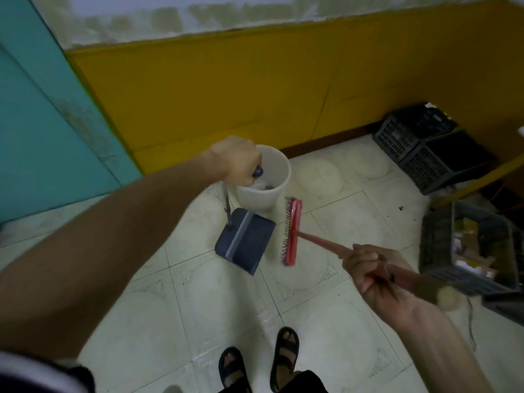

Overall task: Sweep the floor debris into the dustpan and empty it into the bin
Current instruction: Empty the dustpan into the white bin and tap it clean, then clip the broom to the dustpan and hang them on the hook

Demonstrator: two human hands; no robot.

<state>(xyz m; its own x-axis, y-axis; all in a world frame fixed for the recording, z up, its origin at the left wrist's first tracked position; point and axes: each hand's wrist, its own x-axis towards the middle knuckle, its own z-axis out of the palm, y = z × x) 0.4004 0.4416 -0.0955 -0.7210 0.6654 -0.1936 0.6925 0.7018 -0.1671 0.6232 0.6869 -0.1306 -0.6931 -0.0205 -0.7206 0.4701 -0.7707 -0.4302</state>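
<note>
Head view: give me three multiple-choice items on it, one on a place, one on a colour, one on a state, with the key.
1. Where is the dustpan relative to the white bin?
A inside it
B just in front, nearer the camera
C behind it, farther away

2. What colour is the broom head?
A green
B blue
C red

3. What is the right hand doing?
A gripping the broom handle
B hanging empty
C touching the bin

Key: 1 B, the pan lies outside the bin's near wall; 2 C, block and bristles are red; 3 A, fingers curl round the handle.
</note>
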